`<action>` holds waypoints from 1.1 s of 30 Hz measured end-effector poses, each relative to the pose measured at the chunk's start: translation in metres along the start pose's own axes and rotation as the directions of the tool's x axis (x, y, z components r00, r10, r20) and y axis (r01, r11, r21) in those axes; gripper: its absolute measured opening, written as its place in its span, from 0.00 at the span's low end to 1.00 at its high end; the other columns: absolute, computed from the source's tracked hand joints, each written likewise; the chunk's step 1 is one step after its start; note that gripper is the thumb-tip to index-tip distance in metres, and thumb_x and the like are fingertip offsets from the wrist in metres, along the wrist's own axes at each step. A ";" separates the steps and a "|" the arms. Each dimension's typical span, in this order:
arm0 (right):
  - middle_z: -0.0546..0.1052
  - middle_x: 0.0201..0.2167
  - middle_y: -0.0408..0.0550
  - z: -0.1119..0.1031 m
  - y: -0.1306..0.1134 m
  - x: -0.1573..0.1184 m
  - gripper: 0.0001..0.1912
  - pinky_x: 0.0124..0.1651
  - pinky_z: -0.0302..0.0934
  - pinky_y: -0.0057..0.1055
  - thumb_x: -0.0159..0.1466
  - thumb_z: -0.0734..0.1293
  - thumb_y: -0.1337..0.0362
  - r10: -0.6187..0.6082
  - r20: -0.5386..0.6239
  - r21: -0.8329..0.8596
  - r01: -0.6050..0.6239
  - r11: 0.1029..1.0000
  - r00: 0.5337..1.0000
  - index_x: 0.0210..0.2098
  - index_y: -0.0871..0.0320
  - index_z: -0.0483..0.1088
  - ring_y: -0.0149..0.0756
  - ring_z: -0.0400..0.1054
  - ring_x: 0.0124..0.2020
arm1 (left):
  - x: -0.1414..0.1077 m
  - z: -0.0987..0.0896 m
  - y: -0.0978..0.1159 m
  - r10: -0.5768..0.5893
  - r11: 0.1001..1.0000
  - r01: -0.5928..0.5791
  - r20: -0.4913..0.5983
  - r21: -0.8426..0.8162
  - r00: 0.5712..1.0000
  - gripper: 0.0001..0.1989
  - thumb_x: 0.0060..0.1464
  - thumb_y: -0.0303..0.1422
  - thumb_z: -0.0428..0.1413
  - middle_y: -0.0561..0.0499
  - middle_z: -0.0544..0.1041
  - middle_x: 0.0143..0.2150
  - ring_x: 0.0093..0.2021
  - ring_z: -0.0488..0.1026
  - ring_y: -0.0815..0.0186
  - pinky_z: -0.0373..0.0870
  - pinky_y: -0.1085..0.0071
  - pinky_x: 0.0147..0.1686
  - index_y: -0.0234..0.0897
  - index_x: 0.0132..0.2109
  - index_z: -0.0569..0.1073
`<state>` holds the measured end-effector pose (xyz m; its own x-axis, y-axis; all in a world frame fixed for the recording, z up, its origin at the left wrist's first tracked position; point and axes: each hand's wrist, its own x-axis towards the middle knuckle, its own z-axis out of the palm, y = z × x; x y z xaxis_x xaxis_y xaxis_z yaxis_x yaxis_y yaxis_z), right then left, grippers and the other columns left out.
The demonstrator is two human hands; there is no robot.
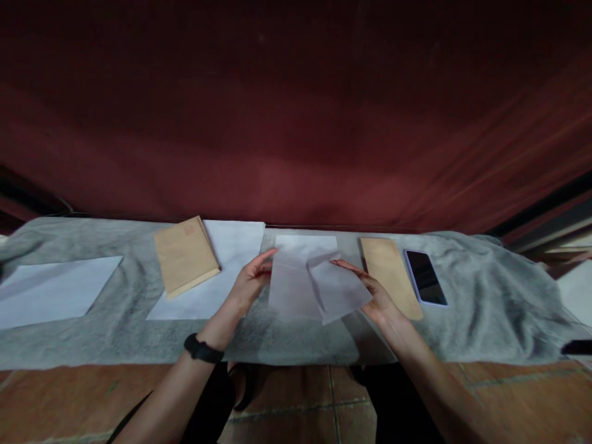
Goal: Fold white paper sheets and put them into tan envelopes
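A white sheet of paper (293, 280), creased and partly folded over, is in front of me between both hands. My left hand (252, 280) pinches its left edge with thumb and fingers. On the other side, my right hand (375, 297) grips the raised right-hand part, the thumb hidden behind the paper. Just beyond my right hand lies a brown envelope (393, 280). To the left of my left hand, a stack of brown envelopes (182, 259) with a small red print rests on a pile of white paper (238, 243).
A grey cloth (305, 342) covers the narrow surface. A phone (427, 279) in a lilac case lies right of the single envelope. More white paper (60, 293) is at the far left. Behind hangs a dark red curtain (296, 142); the tiled floor (296, 407) shows below.
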<state>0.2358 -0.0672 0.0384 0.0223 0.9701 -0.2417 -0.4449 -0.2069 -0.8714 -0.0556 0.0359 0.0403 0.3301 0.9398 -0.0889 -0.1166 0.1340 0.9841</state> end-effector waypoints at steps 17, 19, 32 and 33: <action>0.79 0.30 0.46 -0.003 0.013 0.017 0.14 0.36 0.65 0.32 0.60 0.68 0.51 -0.544 -0.150 -0.699 0.301 0.649 0.825 0.31 0.55 0.76 0.37 0.71 0.31 | 0.008 0.002 -0.009 0.020 0.895 0.013 -0.071 0.446 0.997 0.21 0.47 0.52 0.61 0.55 0.73 0.23 0.27 0.68 0.66 0.63 0.73 0.28 0.36 0.27 0.76; 0.74 0.23 0.42 -0.001 0.011 0.016 0.17 0.31 0.61 0.30 0.63 0.66 0.48 -0.541 -0.150 -0.761 0.253 0.598 0.827 0.30 0.55 0.73 0.35 0.67 0.26 | 0.006 0.004 -0.005 0.015 0.908 0.030 -0.104 0.417 0.994 0.22 0.45 0.53 0.62 0.55 0.73 0.24 0.28 0.68 0.66 0.62 0.73 0.28 0.36 0.29 0.76; 0.74 0.24 0.40 -0.005 0.018 0.024 0.14 0.29 0.61 0.30 0.61 0.66 0.50 -0.410 -0.170 -0.729 0.165 0.664 0.896 0.38 0.53 0.71 0.35 0.67 0.24 | 0.010 -0.003 -0.019 0.048 0.931 0.021 -0.181 0.364 0.982 0.13 0.46 0.42 0.63 0.54 0.75 0.28 0.29 0.69 0.65 0.64 0.72 0.30 0.37 0.33 0.75; 0.74 0.24 0.40 -0.006 0.021 0.025 0.15 0.30 0.60 0.30 0.61 0.65 0.51 -0.417 -0.174 -0.746 0.157 0.647 0.892 0.41 0.54 0.71 0.35 0.67 0.24 | 0.011 -0.004 -0.022 0.073 0.924 0.004 -0.188 0.383 0.979 0.12 0.45 0.40 0.63 0.54 0.75 0.29 0.30 0.70 0.65 0.65 0.72 0.30 0.38 0.35 0.75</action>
<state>0.2324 -0.0475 0.0120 0.3612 0.9296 0.0736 0.3837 -0.0762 -0.9203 -0.0530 0.0446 0.0173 0.1385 0.9894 -0.0438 0.2522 0.0076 0.9676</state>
